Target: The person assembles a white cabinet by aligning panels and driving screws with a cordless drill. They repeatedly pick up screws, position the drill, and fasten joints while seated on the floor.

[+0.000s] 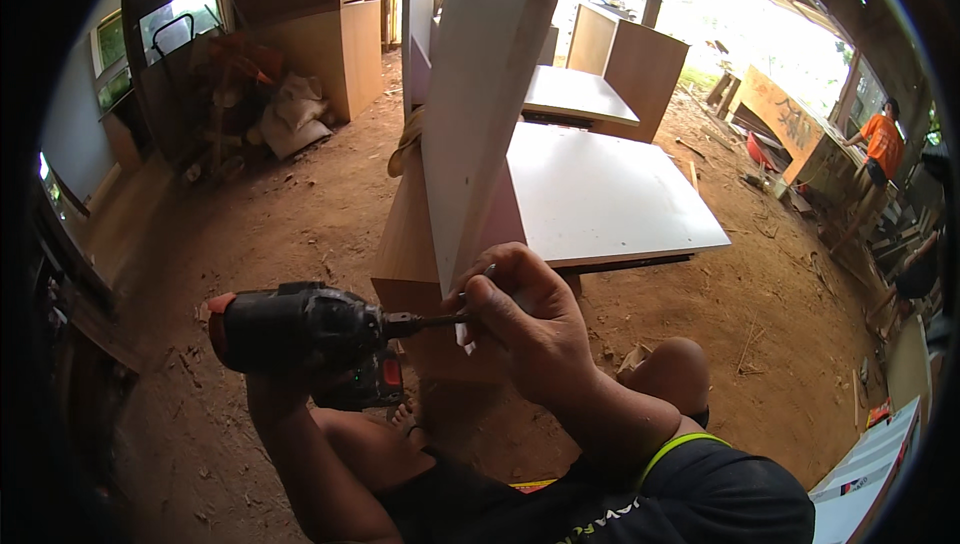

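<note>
My left hand (278,390) is wrapped under a black cordless impact driver (300,329), whose body hides most of the fingers. The driver lies level, its long dark bit (432,322) pointing right toward my right hand (535,319). Thumb and fingers of that hand are pinched together at the bit's tip. A small shiny metal piece (488,272) shows at the thumb; its exact kind is unclear. Just beyond the hands, a tall pale board (480,94) slants upward, its lower end close to my right fingers. Beside it stands a brown wooden panel (408,229).
White-topped panels (610,194) lie right of the tall board. Wooden cabinets (362,59) and a pale sack (295,114) stand at the back left. A person in an orange shirt (882,144) is at the far right. Wood scraps litter the dirt floor (740,364).
</note>
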The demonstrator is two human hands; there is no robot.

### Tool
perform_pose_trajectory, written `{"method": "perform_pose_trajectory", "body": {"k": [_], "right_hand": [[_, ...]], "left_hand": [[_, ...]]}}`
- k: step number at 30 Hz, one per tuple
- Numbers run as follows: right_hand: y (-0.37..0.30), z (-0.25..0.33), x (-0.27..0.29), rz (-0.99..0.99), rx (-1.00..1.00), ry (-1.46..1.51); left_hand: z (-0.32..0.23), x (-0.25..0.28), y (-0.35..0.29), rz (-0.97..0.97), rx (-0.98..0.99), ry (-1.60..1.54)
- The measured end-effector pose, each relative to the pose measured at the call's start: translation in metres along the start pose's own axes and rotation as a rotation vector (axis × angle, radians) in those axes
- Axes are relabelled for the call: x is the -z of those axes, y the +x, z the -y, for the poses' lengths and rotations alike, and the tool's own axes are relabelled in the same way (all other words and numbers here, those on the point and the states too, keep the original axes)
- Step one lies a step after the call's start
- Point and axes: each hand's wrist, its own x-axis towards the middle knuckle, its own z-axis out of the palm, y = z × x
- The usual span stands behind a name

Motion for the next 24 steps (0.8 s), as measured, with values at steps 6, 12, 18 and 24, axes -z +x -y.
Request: {"method": "perform_pose_trajectory", "body": {"k": [6, 12, 18, 24], "right_hand": [[-0.009, -0.012, 0.001, -0.047, 0.031, 0.029], [-0.021, -0.024, 0.001, -0.092, -0.002, 0.076], [-0.028, -0.037, 0.005, -0.115, -0.020, 0.151], [-0.033, -0.043, 0.008, -0.145, -0.075, 0.207]], "left_hand": [[-0.006, 0.010, 0.008, 0.217, 0.150, 0.283], [-0.022, 0.012, 0.009, 0.196, 0.259, -0.110], [-0.032, 0.002, 0.012, 0.217, 0.235, -0.479], [-0.034, -0.001, 0.016, 0.252, 0.335, -0.620]]}}
